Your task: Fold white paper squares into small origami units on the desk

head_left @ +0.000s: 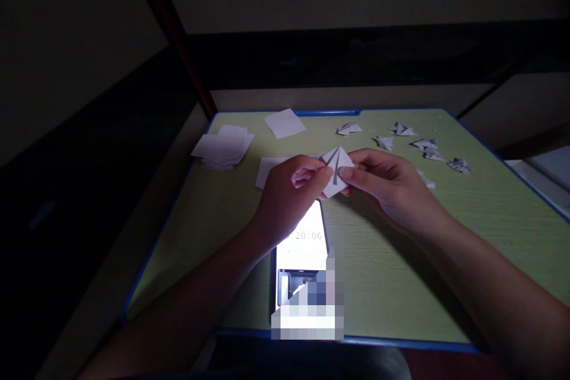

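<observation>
Between my two hands is a small folded sheet of white paper (337,160), shaped like a diamond with creased flaps meeting along its middle. My left hand (296,187) pinches its left side between thumb and fingers. On the right side, the thumb of my right hand (387,181) presses on the front while its fingers go behind. The paper is held up above the table, and its back is hidden. Below it lies a lit phone (307,237) showing a running-time display, partly covered by my left wrist. Behind my left hand lies a white sheet (266,171).
A green table (401,285) with a blue rim carries everything. Square papers are stacked (222,145) at the left, with a single square sheet (285,123) at the back. Several folded paper pieces (425,144) are scattered at the back right. A wall stands behind.
</observation>
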Available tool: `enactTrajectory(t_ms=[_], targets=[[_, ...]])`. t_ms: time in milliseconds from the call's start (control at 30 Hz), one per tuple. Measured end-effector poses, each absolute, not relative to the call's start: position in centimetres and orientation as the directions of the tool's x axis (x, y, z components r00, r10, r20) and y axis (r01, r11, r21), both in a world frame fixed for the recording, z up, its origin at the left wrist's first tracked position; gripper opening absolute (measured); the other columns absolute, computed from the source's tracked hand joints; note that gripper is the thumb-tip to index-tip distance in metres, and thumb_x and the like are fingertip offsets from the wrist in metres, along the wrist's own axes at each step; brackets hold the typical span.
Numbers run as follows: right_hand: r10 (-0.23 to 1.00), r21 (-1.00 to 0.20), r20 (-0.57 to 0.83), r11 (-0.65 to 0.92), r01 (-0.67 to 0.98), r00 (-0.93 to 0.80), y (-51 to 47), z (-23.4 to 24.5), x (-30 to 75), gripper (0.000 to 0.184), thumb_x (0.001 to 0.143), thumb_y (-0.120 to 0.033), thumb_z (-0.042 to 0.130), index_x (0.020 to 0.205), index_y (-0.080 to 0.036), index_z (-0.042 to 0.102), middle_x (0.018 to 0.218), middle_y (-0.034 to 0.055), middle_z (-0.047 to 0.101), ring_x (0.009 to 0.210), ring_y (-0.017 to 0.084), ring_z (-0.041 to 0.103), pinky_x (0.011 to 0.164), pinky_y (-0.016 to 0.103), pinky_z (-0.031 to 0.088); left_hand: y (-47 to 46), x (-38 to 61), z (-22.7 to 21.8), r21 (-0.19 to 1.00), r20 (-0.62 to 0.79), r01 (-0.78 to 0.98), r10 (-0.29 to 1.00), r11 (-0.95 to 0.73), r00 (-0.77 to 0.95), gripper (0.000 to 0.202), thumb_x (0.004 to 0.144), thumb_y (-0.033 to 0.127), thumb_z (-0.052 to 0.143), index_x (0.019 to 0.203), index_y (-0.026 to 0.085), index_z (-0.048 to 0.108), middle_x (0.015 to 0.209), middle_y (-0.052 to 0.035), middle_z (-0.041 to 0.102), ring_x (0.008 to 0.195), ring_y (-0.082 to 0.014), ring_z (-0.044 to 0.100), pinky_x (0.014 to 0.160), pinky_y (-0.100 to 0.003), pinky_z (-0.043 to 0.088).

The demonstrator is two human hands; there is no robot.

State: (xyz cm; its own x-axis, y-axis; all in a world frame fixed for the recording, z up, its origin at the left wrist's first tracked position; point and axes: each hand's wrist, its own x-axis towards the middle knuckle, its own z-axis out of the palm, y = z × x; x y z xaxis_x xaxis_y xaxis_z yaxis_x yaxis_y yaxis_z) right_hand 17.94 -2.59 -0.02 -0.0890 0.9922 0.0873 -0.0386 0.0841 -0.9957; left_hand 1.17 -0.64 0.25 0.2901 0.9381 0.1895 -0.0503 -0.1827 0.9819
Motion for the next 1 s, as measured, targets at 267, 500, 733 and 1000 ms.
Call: enactTrajectory(t_ms=[267, 500, 733, 1000], targets=[[0.995, -0.999, 0.039, 0.037, -0.028, -0.087, -2.8, 0.4, 17.3, 0.024, 0.072, -0.037, 0.077, 0.074, -0.017, 0.064, 0.06, -0.001, 0.064, 0.055, 0.01, 0.055, 0.056, 0.025, 0.041, -0.4, 1.0, 0.1, 0.965, 0.253, 0.01, 0.944, -0.26, 0.211, 0.009, 0.075, 0.025, 0.064, 0.073, 0.017, 0.06, 0.073, -0.002, 0.067, 0.065, -0.0109, 0.061, 0.058, -0.023, 0.051], [0.995, -0.999, 0.014, 0.009, -0.045, -0.101, -2.9, 0.9, 16.9, 0.026, 0.063, -0.033, 0.083, 0.072, -0.017, 0.064, 0.058, -0.0025, 0.062, 0.052, 0.009, 0.054, 0.051, 0.024, 0.042, -0.1, 0.4, 0.8, 0.969, 0.248, -0.028, 0.951, -0.247, 0.184, 0.017, 0.076, 0.027, 0.06, 0.088, 0.016, 0.063, 0.082, -0.0046, 0.07, 0.071, -0.0123, 0.064, 0.062, -0.023, 0.052], [0.992, -0.999, -0.023, -0.029, -0.046, -0.121, -3.0, 0.9, 16.8, 0.027, 0.058, -0.028, 0.086, 0.069, -0.017, 0.064, 0.058, -0.0025, 0.062, 0.052, 0.009, 0.053, 0.049, 0.023, 0.04, -0.2, 0.6, 0.6, 0.959, 0.267, 0.033, 0.94, -0.28, 0.212, 0.015, 0.076, 0.025, 0.058, 0.063, 0.017, 0.06, 0.057, 0.0017, 0.062, 0.051, -0.0088, 0.054, 0.05, -0.02, 0.046], [0.99, -0.999, -0.021, -0.027, -0.042, -0.14, -3.0, 0.6, 16.7, 0.026, 0.06, -0.026, 0.084, 0.073, -0.017, 0.064, 0.059, -0.0035, 0.061, 0.051, 0.008, 0.05, 0.048, 0.023, 0.036, -0.2, 0.7, 0.4, 0.95, 0.286, 0.087, 0.947, -0.301, 0.148, 0.009, 0.074, 0.022, 0.059, 0.071, 0.016, 0.065, 0.061, 0.0, 0.065, 0.054, -0.0092, 0.056, 0.048, -0.02, 0.046]])
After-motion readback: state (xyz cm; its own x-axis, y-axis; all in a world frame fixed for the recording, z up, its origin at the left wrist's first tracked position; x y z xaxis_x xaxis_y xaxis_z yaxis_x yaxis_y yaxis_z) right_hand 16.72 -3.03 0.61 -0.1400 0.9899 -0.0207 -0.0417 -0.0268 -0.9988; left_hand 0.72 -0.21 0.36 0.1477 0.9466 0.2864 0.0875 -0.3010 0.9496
